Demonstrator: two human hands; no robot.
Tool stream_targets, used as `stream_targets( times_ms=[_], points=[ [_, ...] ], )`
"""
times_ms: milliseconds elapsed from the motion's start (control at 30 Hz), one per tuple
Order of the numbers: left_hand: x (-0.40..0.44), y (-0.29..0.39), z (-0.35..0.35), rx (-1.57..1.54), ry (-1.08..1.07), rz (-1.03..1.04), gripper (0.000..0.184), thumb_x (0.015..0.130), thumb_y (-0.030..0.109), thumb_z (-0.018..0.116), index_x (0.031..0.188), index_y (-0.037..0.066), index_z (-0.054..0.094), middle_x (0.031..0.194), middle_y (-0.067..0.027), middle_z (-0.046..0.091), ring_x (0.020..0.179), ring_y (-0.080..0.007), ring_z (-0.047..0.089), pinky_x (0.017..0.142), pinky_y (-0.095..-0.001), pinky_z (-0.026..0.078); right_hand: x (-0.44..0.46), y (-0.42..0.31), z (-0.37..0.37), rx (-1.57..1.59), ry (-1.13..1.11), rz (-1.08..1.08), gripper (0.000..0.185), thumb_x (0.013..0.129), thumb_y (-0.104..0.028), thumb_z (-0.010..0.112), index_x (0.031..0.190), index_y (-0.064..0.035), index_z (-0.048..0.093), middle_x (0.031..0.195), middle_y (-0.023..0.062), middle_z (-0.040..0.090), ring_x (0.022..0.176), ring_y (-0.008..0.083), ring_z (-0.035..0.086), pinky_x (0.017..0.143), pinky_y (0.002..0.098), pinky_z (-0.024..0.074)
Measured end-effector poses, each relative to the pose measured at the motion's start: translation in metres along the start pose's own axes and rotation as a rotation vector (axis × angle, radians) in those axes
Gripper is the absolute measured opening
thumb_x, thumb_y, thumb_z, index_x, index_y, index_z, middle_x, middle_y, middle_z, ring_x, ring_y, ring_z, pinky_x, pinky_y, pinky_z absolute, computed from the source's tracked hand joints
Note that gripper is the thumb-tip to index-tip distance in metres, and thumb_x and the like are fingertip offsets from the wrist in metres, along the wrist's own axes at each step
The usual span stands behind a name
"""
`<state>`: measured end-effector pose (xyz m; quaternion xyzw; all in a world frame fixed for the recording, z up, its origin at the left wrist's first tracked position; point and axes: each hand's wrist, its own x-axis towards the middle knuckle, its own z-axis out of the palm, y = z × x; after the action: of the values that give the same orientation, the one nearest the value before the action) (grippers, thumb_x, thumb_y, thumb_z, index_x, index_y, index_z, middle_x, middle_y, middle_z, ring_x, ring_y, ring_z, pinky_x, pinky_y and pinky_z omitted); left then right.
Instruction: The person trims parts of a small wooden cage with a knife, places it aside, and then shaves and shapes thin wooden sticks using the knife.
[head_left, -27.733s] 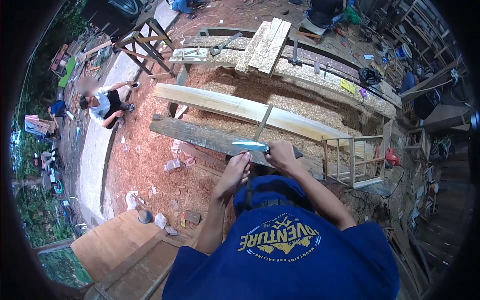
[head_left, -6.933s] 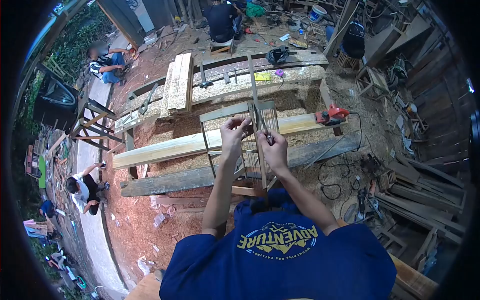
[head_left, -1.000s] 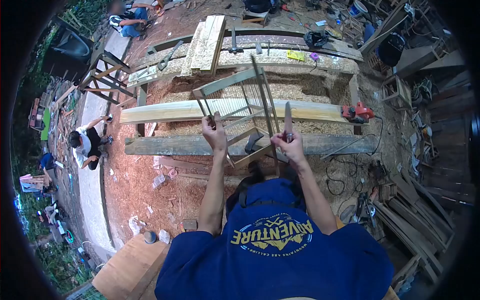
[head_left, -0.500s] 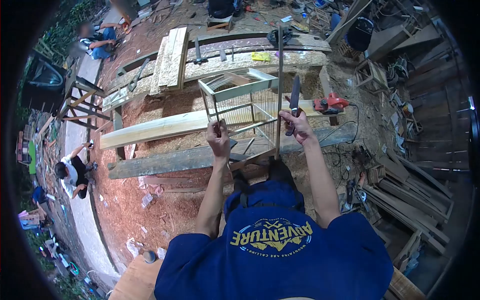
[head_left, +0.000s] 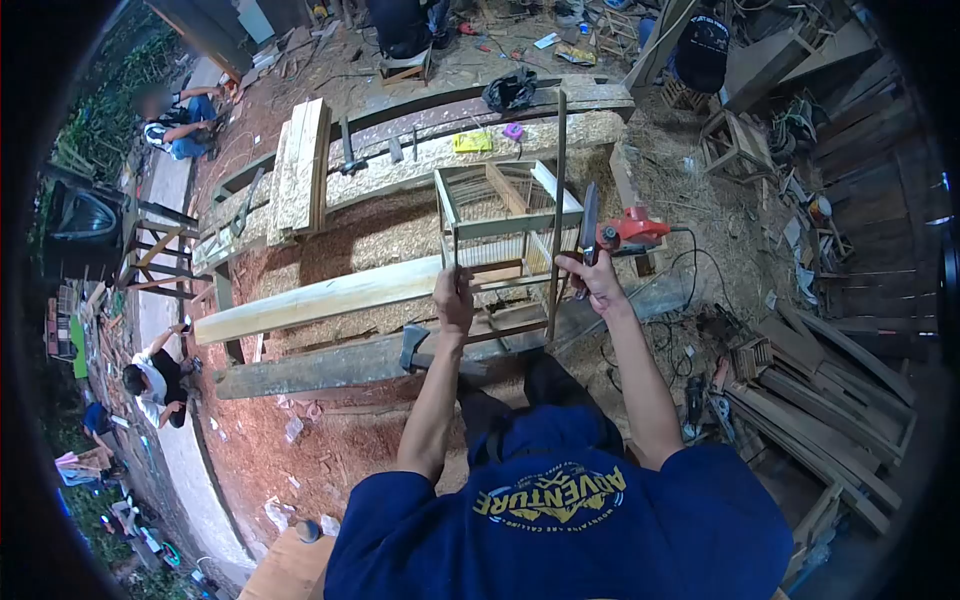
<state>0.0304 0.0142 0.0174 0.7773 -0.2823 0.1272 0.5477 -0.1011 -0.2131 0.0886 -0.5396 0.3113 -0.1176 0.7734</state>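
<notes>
A wooden birdcage (head_left: 508, 226) with thin bars is tilted in front of my body, over the bench planks. My left hand (head_left: 453, 300) is closed around its near left corner post. In my right hand (head_left: 600, 282) is a knife (head_left: 590, 215), its dark blade pointing up and away from me. The fingers of that hand are also beside a long upright wooden strip (head_left: 559, 170) on the cage's right side; whether they press on it I cannot tell. Beside the cage's lower left lies a hatchet (head_left: 410, 347) on the grey beam (head_left: 300, 372).
A red power planer (head_left: 635, 230) with a cord sits right of the knife. Behind are stacked boards (head_left: 298, 165), a hammer (head_left: 348, 148), a yellow packet (head_left: 472, 142) and a black bag (head_left: 510, 90). Other people sit at the left and far side. Scrap wood (head_left: 800, 410) lies right.
The cage has turned and tipped, so its open framed end now faces up more. My left hand has moved slightly lower and right. The hatchet has come into clear view.
</notes>
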Motion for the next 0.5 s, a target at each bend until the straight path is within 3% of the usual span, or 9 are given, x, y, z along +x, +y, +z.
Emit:
stream_targets(
  times_ms=[33,100,167,200,233,367,500],
  points=[
    [0.000,-0.002,0.015,0.094,0.022,0.015,0.008,0.095,0.005,0.055,0.093,0.001,0.061,0.078,-0.0104,0.064,0.074,-0.0245,0.060,0.074,-0.0373,0.049,0.009,0.001,-0.010,-0.019,0.005,0.009,0.027,0.073,-0.011,0.085,0.088,-0.0091,0.062,0.073,-0.0054,0.060,0.054,0.0037,0.049,0.048,0.0218,0.0360],
    [0.001,-0.008,0.040,0.184,0.042,0.081,0.013,0.090,0.014,0.065,0.098,0.004,0.064,0.082,-0.0119,0.065,0.075,-0.0295,0.060,0.077,-0.0366,0.045,0.025,0.009,-0.033,-0.063,0.009,0.043,0.029,0.072,-0.013,0.085,0.089,-0.0090,0.062,0.074,-0.0051,0.061,0.055,0.0042,0.049,0.049,0.0224,0.0377],
    [-0.018,-0.025,0.058,0.352,-0.010,0.068,0.027,0.086,0.018,0.071,0.109,0.005,0.065,0.081,-0.0097,0.066,0.076,-0.0260,0.061,0.081,-0.0354,0.042,0.042,0.033,-0.056,-0.107,0.059,0.047,0.031,0.072,-0.013,0.086,0.091,-0.0089,0.063,0.073,-0.0055,0.060,0.052,0.0035,0.049,0.046,0.0217,0.0371],
    [-0.027,-0.028,0.065,0.291,-0.035,-0.076,0.038,0.084,0.020,0.073,0.118,0.006,0.064,0.084,-0.0097,0.066,0.080,-0.0230,0.061,0.081,-0.0361,0.042,0.045,0.042,-0.063,-0.119,0.060,0.030,0.028,0.072,-0.011,0.085,0.091,-0.0084,0.063,0.073,-0.0052,0.061,0.052,0.0037,0.050,0.045,0.0216,0.0372],
    [-0.024,-0.020,0.064,0.320,-0.027,-0.113,0.044,0.084,0.020,0.073,0.125,0.007,0.062,0.097,-0.0103,0.068,0.086,-0.0206,0.062,0.083,-0.0364,0.042,0.044,0.042,-0.063,-0.129,0.061,0.012,0.026,0.073,-0.010,0.084,0.091,-0.0079,0.064,0.072,-0.0050,0.061,0.052,0.0038,0.051,0.044,0.0214,0.0373],
    [-0.027,-0.010,0.053,0.448,-0.085,-0.029,0.047,0.084,0.020,0.072,0.127,0.007,0.060,0.118,-0.0072,0.067,0.093,-0.0206,0.062,0.085,-0.0361,0.041,0.025,0.040,-0.070,-0.123,0.031,0.157,0.025,0.072,-0.016,0.085,0.088,-0.0074,0.069,0.070,-0.0053,0.061,0.050,0.0030,0.048,0.042,0.0209,0.0353],
    [-0.048,0.007,0.033,0.427,-0.161,-0.196,0.041,0.085,0.014,0.070,0.124,0.003,0.060,0.101,-0.0116,0.067,0.092,-0.0256,0.061,0.084,-0.0366,0.041,0.004,0.041,-0.068,-0.156,0.018,0.146,0.026,0.070,-0.021,0.087,0.083,-0.0069,0.070,0.068,-0.0056,0.060,0.052,0.0039,0.048,0.045,0.0223,0.0371]
  ],
)
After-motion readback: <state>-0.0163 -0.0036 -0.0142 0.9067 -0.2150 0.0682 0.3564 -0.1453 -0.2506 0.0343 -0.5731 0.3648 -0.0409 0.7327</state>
